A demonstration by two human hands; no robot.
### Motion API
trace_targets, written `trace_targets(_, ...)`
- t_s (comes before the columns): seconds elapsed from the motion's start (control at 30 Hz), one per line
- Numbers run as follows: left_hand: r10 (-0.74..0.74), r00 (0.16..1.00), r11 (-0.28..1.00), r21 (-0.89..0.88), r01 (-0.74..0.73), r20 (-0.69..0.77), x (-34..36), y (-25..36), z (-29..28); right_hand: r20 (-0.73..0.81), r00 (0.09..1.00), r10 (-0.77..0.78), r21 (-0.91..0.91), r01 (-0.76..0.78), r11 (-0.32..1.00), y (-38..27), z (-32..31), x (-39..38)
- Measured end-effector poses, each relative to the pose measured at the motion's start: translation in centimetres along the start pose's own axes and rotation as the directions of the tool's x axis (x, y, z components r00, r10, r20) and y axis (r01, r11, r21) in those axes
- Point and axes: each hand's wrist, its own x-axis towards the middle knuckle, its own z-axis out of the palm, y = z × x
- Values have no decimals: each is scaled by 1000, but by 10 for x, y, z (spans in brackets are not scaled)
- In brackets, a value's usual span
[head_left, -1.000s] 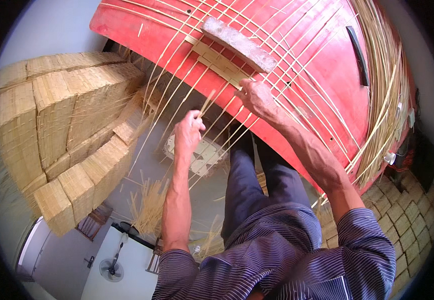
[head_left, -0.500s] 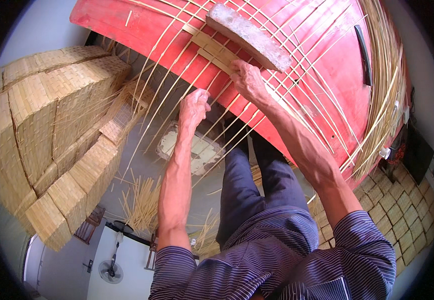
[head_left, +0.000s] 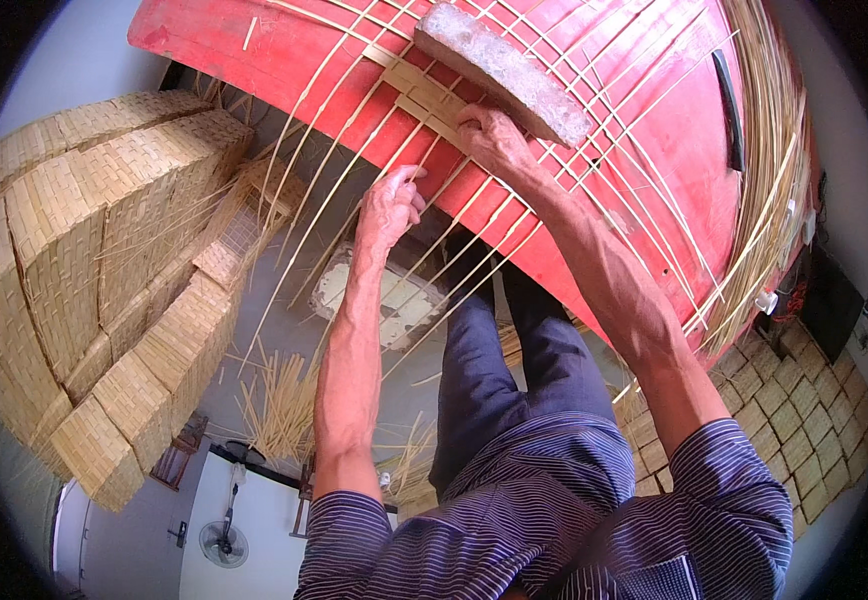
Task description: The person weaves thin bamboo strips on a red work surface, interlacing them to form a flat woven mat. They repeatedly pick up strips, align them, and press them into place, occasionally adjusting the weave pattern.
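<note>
Pale, thin bamboo strips cross in an open lattice on a red tabletop (head_left: 594, 250), their loose ends reaching over its near edge. A small tighter patch of weave (head_left: 424, 95) lies in the lattice. At that patch's right end, my right hand (head_left: 494, 138) is closed, its curled fingertips gripping a strip. My left hand (head_left: 390, 208) is at the table's near edge, fingers bent in a pinch around one of the hanging strips; the exact contact is partly hidden. A long, rough stone block (head_left: 502, 72) rests across the lattice just beyond my right hand.
A thick bundle of loose strips (head_left: 769, 190) runs along the table's right side, beside a dark curved bar (head_left: 727, 110). Large woven boxes (head_left: 104, 230) are stacked at left. A worn pale block (head_left: 379, 300) and cut strips (head_left: 279, 405) lie on the floor.
My left hand has risen slightly along the strips, its index finger more extended. My right hand has shifted a little, staying at the woven patch. The stone block stays on the lattice.
</note>
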Motion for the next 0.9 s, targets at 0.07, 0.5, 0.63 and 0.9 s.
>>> trace_targets(0.07, 21, 1000, 1000, 18, -21, 21, 0, 1, -2, 28, 999, 21, 11, -22, 1000, -2, -1, 3)
trace_targets(0.5, -10, 995, 996, 88, 1, 102, 7, 21, -7, 136, 983, 122, -3, -123, 992, -6, -8, 6)
trace_targets(0.63, -4, 994, 994, 111, -8, 112, 7, 24, -6, 190, 959, 212, -31, -210, 977, -24, -13, 4)
trace_targets(0.9, -64, 992, 996, 65, 57, 113, 19, 33, 0, 72, 995, 73, 38, -76, 996, 5, 0, 8)
